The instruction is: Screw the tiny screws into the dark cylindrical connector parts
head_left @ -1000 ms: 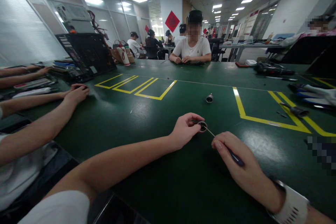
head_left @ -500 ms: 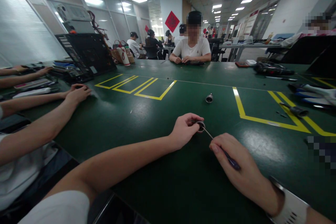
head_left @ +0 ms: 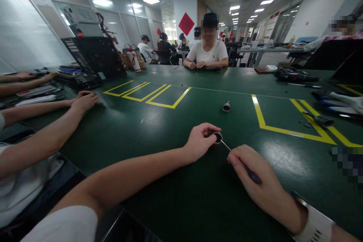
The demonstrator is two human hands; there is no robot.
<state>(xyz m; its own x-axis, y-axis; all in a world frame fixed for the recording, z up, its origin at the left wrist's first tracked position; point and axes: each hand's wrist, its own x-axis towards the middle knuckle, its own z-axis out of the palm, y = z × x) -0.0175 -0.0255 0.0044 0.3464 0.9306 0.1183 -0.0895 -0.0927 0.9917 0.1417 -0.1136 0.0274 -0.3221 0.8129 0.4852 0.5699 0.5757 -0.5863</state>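
Note:
My left hand [head_left: 200, 141] is closed on a small round metal cup-shaped part [head_left: 218, 137], its hollow end turned towards my right hand. In my right hand [head_left: 253, 174] is a screwdriver [head_left: 252, 174] with a dark handle and a thin metal shaft. The shaft points up and left, and its tip reaches the mouth of the metal part; whether it touches anything inside is hidden. A similar small metal part [head_left: 226, 106] lies on the green table [head_left: 170, 128] beyond my hands.
Yellow tape [head_left: 292, 132] marks outlines on the table. At right lie a grey funnel-shaped part [head_left: 323, 121], small dark bits [head_left: 306, 125] and blue-and-white tools [head_left: 340, 102]. A co-worker's hands [head_left: 85, 101] rest at left. Another person [head_left: 208, 51] sits opposite.
Almost nothing differs. The view has shifted very slightly; both hands keep their hold on the metal part and the screwdriver.

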